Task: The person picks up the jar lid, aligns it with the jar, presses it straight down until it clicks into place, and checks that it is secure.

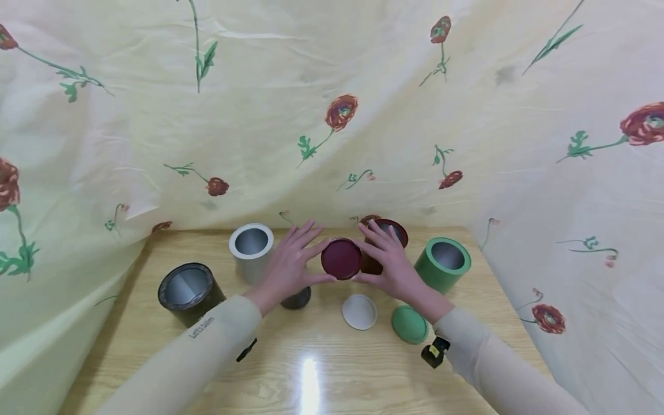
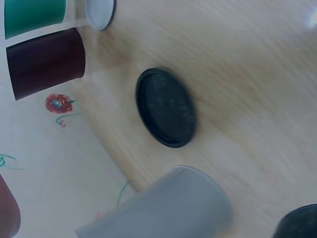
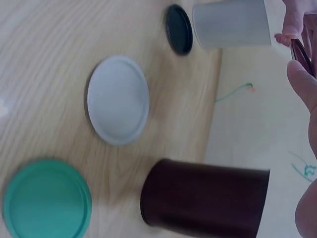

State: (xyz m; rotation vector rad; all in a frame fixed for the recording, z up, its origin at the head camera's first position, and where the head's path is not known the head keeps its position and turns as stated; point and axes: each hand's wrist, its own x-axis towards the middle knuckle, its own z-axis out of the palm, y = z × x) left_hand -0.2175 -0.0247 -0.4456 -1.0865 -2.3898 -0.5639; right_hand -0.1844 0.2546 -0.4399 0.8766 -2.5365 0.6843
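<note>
Both hands hold a dark red round lid [image 1: 341, 259] up above the table, its flat face towards the head camera. My left hand [image 1: 290, 260] has thumb and fingers at the lid's left edge; my right hand [image 1: 392, 264] grips the right edge the same way. In the right wrist view the same lid [image 3: 301, 55] appears edge-on between fingers. A dark red canister [image 3: 205, 198] with an open top stands behind my right hand, partly hidden in the head view. Beside my left hand is an open grey-white canister [image 1: 251, 242].
On the wooden table [image 1: 259, 374] an open black canister [image 1: 189, 291] stands left and an open green canister [image 1: 442, 265] right. A black lid [image 2: 168, 109], a white lid [image 1: 359, 312] and a green lid [image 1: 410, 324] lie flat. Flowered cloth [image 1: 259, 144] hangs behind and at both sides.
</note>
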